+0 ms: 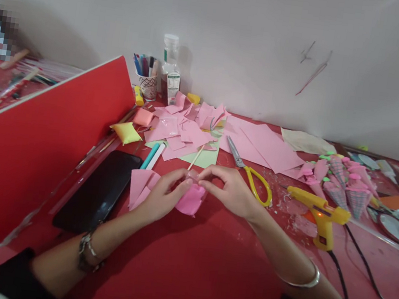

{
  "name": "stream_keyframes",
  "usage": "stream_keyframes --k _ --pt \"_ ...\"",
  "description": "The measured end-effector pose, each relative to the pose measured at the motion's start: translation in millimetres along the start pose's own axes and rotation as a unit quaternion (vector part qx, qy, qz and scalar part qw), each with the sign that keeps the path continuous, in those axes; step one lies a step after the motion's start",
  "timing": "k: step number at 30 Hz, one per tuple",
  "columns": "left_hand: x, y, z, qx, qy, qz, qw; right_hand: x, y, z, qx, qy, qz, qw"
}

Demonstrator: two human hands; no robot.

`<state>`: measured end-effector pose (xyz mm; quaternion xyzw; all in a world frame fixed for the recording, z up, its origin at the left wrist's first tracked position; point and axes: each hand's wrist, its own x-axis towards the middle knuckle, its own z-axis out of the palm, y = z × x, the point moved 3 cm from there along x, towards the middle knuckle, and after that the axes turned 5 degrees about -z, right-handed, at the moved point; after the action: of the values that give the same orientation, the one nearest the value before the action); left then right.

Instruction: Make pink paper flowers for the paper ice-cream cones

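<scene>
A bright pink pouch (190, 200), like a small packet of soft clay in clear plastic, is held over the red table in front of me. My left hand (165, 195) pinches its top edge from the left side. From the right, my right hand (230, 188) has its thumb and fingers closed on the same clear top edge. Folded pink paper pieces (139, 185) lie just left of my left hand. Behind the pouch, a thin wooden stick (196, 157) rests on the table. Yellow-handled scissors (248, 170) lie beyond my right hand.
A yellow glue gun (320, 211) with a cord and several small cones (343, 182) are at right. Pink paper (260, 143) covers the back. A black phone (100, 192), yellow packet (126, 132) and red board (47, 148) are at left; a bottle (171, 74) stands behind.
</scene>
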<state>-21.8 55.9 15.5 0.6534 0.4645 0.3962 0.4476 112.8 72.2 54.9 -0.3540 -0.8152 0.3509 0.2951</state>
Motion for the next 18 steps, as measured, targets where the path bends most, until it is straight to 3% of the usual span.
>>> stream_keyframes --k 9,18 --pt "-1.2 2.2 -2.6 0.079 0.039 0.064 0.994 -3.5 -5.8 0.8 -0.05 -0.048 0.03 0.997" --pt "-3.0 4.9 -4.7 0.068 0.053 0.11 0.99 -1.0 -1.0 0.0 -0.045 -0.13 0.036 0.99"
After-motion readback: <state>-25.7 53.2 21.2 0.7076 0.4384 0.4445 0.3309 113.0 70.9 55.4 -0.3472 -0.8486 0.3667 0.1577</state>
